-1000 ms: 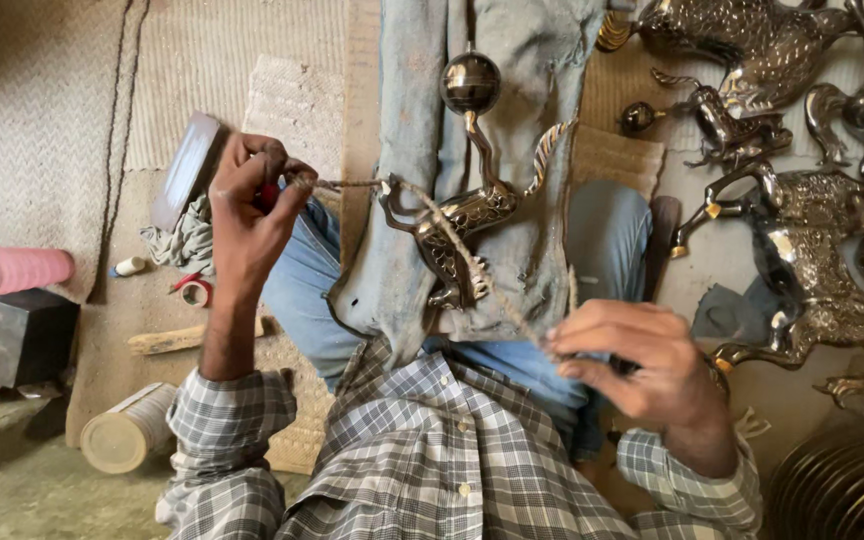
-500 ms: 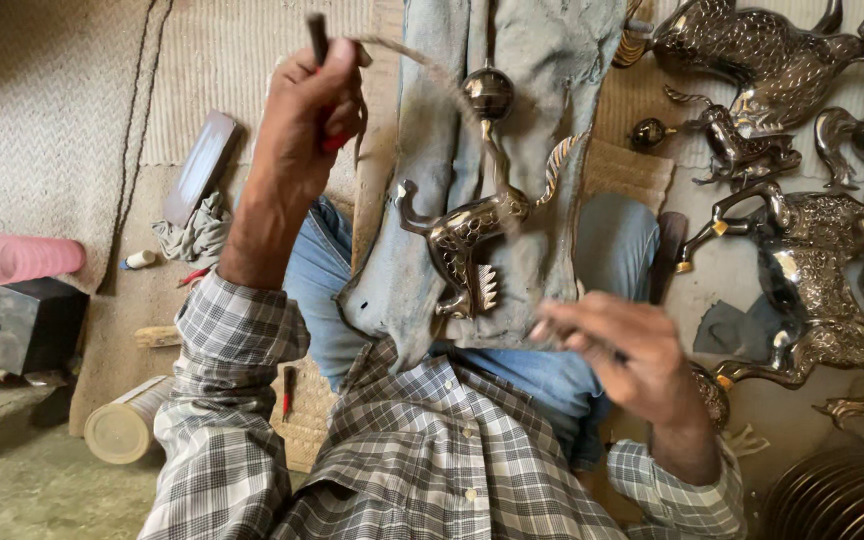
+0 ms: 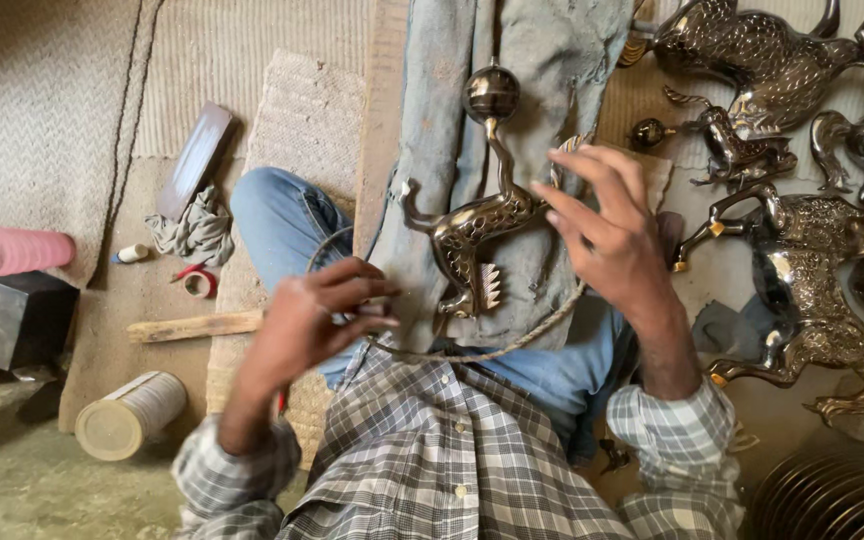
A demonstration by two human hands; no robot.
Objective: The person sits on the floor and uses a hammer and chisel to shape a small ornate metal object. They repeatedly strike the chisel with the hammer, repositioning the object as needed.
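Since the frame approx. 0.5 s earlier, the left hand (image 3: 317, 320) had dropped from its raised position above the lap to a low position near the shirt front, and the right hand (image 3: 612, 235) had risen from low at the right to sit beside the figurine. The left hand was closed, fingers pinched on the cord (image 3: 512, 345) and what appeared to be a thin tool; motion blur hid the exact grip. The right hand was open, fingers spread, not clamped on anything; whether its fingertips touched the figurine could not be told. The hands were apart, w/ the brass horse figurine (image 3: 477, 235) between them. The figurine lay on its side on the blue denim cloth (image 3: 542, 60) over the lap, one leg running up to a dark ball (image 3: 492, 93). The cord ran in a curve from the left hand, under the figurine, toward the right hand. At right, several finished metal horses (image 3: 802, 290) lay on the floor. At left: a pink roll (image 3: 12, 250), a black box (image 3: 7, 315), a tin can (image 3: 132, 415), a wooden stick (image 3: 192, 326), a rag (image 3: 192, 228).
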